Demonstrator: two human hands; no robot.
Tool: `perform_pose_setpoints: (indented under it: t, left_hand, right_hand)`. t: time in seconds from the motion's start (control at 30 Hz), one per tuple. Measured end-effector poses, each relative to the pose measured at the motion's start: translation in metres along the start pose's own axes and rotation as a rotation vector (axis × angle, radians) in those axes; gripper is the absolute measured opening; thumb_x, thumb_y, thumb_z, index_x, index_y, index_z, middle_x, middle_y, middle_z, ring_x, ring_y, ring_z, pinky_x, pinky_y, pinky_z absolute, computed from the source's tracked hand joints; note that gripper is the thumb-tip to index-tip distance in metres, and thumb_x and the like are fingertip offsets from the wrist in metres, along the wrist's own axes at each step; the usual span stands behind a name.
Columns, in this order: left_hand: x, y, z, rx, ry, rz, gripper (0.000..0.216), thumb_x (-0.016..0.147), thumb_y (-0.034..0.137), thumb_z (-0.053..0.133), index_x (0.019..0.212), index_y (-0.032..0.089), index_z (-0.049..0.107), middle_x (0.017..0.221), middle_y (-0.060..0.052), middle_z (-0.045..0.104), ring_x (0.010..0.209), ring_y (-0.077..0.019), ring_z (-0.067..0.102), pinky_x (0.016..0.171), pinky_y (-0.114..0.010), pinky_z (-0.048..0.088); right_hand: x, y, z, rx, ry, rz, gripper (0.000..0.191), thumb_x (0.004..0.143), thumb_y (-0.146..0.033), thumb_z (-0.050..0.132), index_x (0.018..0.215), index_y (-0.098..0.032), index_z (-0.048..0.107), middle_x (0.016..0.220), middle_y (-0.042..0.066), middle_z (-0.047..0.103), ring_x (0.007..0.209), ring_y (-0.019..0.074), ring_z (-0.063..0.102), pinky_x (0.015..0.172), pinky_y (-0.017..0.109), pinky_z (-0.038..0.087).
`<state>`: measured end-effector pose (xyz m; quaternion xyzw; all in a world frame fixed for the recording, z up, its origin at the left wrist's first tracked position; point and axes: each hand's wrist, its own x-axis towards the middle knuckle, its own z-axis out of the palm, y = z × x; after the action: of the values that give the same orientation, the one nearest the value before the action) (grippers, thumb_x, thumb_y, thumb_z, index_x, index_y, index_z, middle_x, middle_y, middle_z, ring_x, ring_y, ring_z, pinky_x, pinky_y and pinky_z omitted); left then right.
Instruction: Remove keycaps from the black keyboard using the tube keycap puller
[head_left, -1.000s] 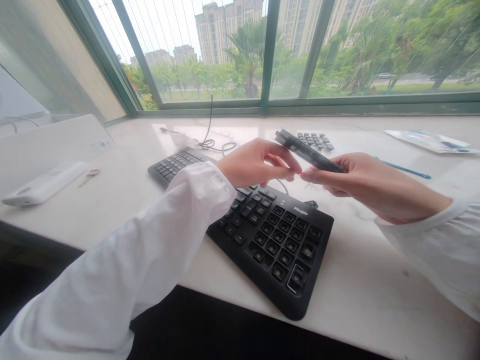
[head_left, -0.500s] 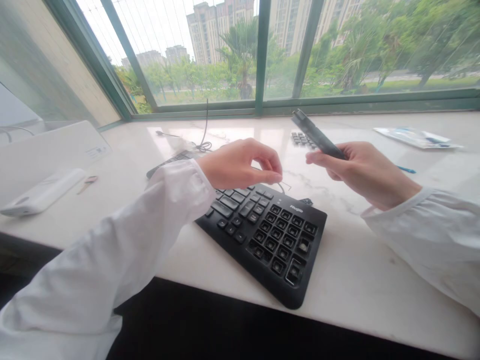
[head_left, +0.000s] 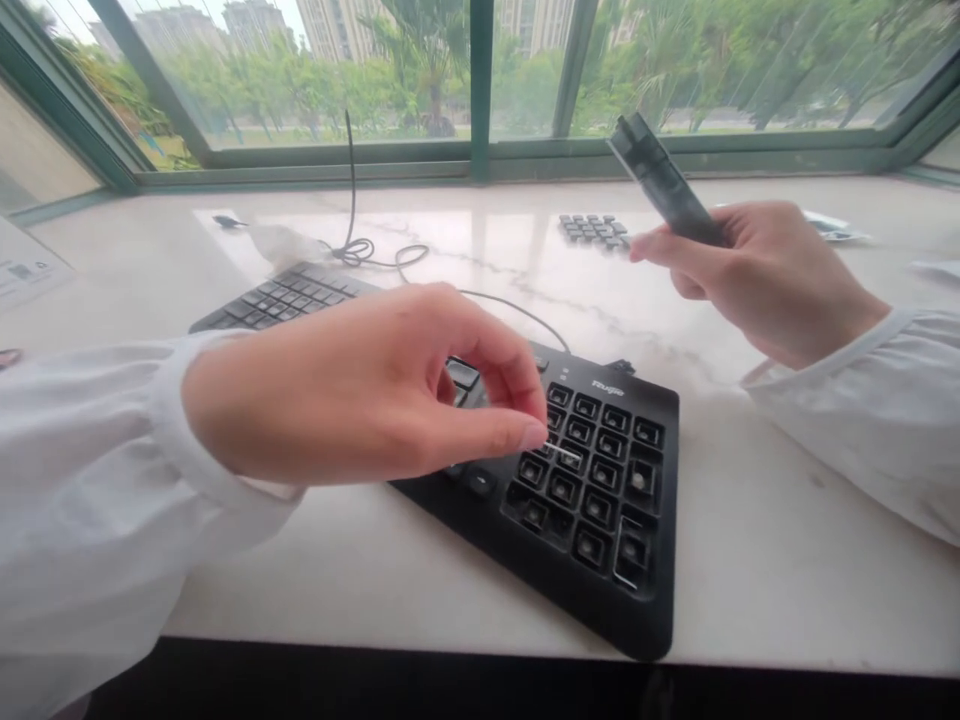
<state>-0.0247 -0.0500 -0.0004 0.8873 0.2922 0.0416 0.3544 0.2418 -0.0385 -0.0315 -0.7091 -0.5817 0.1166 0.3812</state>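
Observation:
A black keyboard [head_left: 480, 525] lies slanted on the white counter, its number-pad keycaps off and the square sockets bare. My left hand [head_left: 390, 385] hovers over its middle, thumb and index finger pinched on a thin metal wire [head_left: 562, 452] that sticks out above the sockets. Held up to the right, beyond the keyboard, is a dark elongated tool [head_left: 664, 175] with a notched tip; its exact kind is unclear. My right hand [head_left: 765, 270] is wrapped round its lower end. Part of the keyboard's key area is hidden behind my left hand.
Loose keycaps [head_left: 592, 230] sit grouped near the window. The keyboard's cable [head_left: 360, 250] lies looped on the counter [head_left: 795, 560], one end standing up. A clear plastic packet [head_left: 832, 228] is behind my right hand. A white box [head_left: 26, 265] is at far left.
My left hand has come nearer and lower, bringing the wire over the number-pad sockets. My right hand has lifted the tool slightly to the right. The view has shifted.

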Motion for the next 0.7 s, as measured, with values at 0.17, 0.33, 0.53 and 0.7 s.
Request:
perform_pose_setpoints:
  t: [0.17,0.33,0.53,0.7]
  left_hand:
    - [-0.003,0.0,0.004,0.014,-0.025,-0.007,0.015,0.085,0.033,0.064,0.082,0.025,0.076,0.058,0.005,0.061,0.043,-0.0065,0.045,0.041,-0.02,0.034]
    - [-0.003,0.003,0.011,-0.035,-0.021,-0.01,0.014,0.082,0.029,0.064,0.075,0.026,0.076,0.056,0.005,0.06,0.043,-0.0068,0.045,0.038,-0.02,0.031]
    - [-0.004,0.005,0.019,-0.01,-0.05,-0.092,0.016,0.083,0.028,0.062,0.074,0.025,0.075,0.053,0.006,0.059,0.041,-0.006,0.047,0.033,-0.017,0.031]
    - [-0.005,0.004,0.025,0.033,0.005,-0.095,0.015,0.082,0.029,0.064,0.072,0.026,0.075,0.049,0.008,0.057,0.038,-0.0044,0.042,0.031,-0.017,0.025]
  right_hand:
    - [-0.002,-0.002,-0.001,0.014,-0.034,-0.022,0.034,0.082,-0.043,0.07,0.063,-0.017,0.06,0.05,-0.003,0.039,0.046,0.0078,0.029,0.051,0.035,0.016]
    - [-0.003,-0.004,-0.002,-0.013,-0.063,-0.013,0.033,0.083,-0.041,0.068,0.063,-0.017,0.059,0.05,-0.003,0.041,0.045,0.0082,0.03,0.051,0.033,0.017]
    - [-0.001,-0.002,0.0,-0.057,-0.072,-0.016,0.033,0.083,-0.043,0.068,0.065,-0.017,0.06,0.051,-0.004,0.039,0.045,0.0076,0.029,0.052,0.033,0.019]
    - [-0.001,-0.002,0.001,-0.055,-0.064,-0.027,0.035,0.083,-0.043,0.068,0.063,-0.016,0.06,0.051,-0.003,0.039,0.046,0.0076,0.029,0.053,0.033,0.019]
